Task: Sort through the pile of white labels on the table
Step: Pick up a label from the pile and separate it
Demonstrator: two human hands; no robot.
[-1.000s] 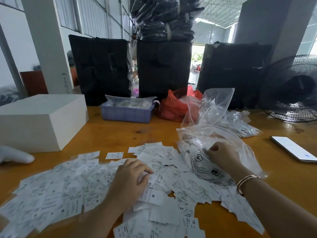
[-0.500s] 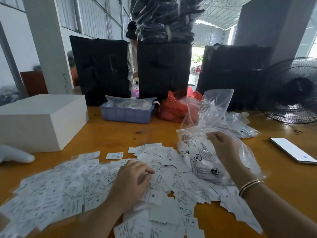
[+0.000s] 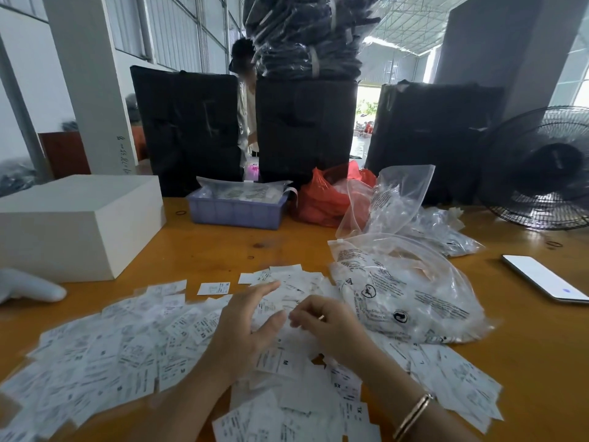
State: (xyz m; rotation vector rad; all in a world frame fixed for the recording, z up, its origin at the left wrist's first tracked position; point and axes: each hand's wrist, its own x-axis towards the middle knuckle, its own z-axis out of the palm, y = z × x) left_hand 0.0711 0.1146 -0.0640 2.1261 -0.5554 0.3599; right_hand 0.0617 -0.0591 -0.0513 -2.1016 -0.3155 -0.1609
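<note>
Labels (image 3: 121,355) on table (image 3: 197,250); left grip (image 3: 242,327) open, right grip (image 3: 325,323) curled, contents unclear.

A single wide-angle camera sits on the person's head, looking forward and down, close over both hands. The left hand (image 3: 245,327) and right hand (image 3: 328,323) sit low in the middle; the table (image 3: 204,250) stretches away beyond them toward black bags (image 3: 188,129) at the far edge.

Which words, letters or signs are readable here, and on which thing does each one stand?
"M": label below the hands.
"XS": label left of the left wrist.
"XS": label near the right forearm.
Clear bag: round symbols; its text is too blurred.
Remaining label print: too small.
</note>
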